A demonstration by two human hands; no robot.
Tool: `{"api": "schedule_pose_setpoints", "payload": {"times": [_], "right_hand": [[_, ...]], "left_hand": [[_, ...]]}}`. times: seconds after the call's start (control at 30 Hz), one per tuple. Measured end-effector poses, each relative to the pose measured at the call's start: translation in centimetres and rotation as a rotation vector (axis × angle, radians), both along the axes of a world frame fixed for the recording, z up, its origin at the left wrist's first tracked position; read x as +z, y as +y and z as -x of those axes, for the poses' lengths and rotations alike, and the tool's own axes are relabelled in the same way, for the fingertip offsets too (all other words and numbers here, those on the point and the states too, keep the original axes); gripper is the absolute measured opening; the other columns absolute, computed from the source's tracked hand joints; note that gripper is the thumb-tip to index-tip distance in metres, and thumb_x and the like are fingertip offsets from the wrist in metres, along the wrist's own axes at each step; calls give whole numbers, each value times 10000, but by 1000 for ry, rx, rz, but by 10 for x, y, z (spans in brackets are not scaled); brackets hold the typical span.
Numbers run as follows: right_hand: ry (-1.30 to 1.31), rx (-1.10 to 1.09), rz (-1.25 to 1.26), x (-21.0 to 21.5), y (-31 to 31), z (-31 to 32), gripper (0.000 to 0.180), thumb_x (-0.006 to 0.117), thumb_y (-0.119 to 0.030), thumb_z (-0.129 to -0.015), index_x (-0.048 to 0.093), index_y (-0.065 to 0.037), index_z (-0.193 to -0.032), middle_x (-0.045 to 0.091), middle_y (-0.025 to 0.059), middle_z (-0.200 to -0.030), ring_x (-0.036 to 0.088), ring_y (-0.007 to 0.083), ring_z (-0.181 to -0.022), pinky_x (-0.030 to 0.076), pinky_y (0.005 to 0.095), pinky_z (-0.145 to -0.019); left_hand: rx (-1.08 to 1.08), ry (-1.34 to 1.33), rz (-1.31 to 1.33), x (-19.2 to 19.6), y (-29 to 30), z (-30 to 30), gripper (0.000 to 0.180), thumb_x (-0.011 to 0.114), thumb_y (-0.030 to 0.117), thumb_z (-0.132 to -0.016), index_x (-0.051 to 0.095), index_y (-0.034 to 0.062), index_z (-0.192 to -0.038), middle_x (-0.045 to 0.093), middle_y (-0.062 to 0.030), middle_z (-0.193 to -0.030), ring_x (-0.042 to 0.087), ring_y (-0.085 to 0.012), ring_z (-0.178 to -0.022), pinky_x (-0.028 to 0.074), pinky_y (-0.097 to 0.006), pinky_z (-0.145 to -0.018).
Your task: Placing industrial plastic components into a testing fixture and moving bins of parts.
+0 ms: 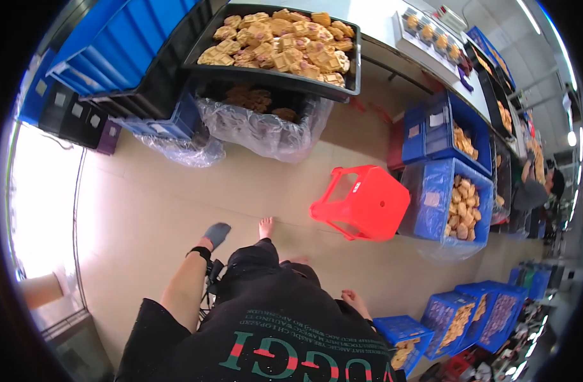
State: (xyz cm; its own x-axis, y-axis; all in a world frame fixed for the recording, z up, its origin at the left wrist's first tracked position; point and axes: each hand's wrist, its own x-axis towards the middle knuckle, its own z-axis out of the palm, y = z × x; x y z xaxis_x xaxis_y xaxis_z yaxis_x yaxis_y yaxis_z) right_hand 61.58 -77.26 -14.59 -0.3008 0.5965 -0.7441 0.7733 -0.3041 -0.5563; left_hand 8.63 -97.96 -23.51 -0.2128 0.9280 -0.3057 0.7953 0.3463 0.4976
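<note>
My left hand (218, 235) hangs low over the floor in what looks like a grey glove, a black band around the wrist. Its fingers blend into one dark shape, so I cannot tell how they lie. Bare and partly hidden by my black shirt, my right hand (354, 298) hangs at my right side. Its fingers are loosely bent and apart, with nothing seen in them. A red plastic stool (374, 200) lies or stands tilted in view, ahead and to the right, touched by neither hand. A black tray (272, 84) heaped with tan, blocky pieces (285, 48) is farther ahead.
Below the tray is a plastic-lined bin (266, 130) with brown pieces. Blue crates (119, 48) stack at the far left. Blue lined bins (431, 197) of tan pieces stand right of the stool; more crates (441, 318) are nearer right. A person (533, 191) is at the far right.
</note>
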Motion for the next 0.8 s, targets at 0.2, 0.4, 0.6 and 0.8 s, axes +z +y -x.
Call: {"api": "schedule_pose_setpoints", "payload": {"times": [0.2,0.4,0.6,0.8], "right_hand": [[-112,204,-1,-23,50,24,202,545,-189,-895,625,-13,-951,632,58,-763,600,143,-723,486,273,-682],[-26,496,-206,-86,123,93,224,522,-211,-864,602,-19,-782,573,41,-689,553,127,-684,449,311,-617],[87,675,-108,-55,147,258,249,557,-207,-896,601,1,-1025,646,86,-807,636,161,-695,502,289,-648],[-100,1250,-171,-19,106,370,298,562,-217,-886,586,-11,-1101,667,101,-915,645,160,-797,504,292,-730]], "left_hand": [[779,-526,118,86,13,2,334,479,66,-849,553,15,-1171,565,-171,-1205,541,-329,-1106,441,-379,-964],[872,-373,188,61,-106,-80,385,454,264,-930,556,38,-1225,546,-153,-1274,489,-254,-1213,365,-350,-1035],[1736,-484,364,62,-262,-204,421,485,343,-875,618,16,-1105,630,-211,-1088,608,-341,-1007,461,-395,-885],[1657,-481,281,67,-289,-258,368,376,319,-909,569,44,-1061,590,-246,-1091,544,-415,-1018,456,-438,-848]]}}
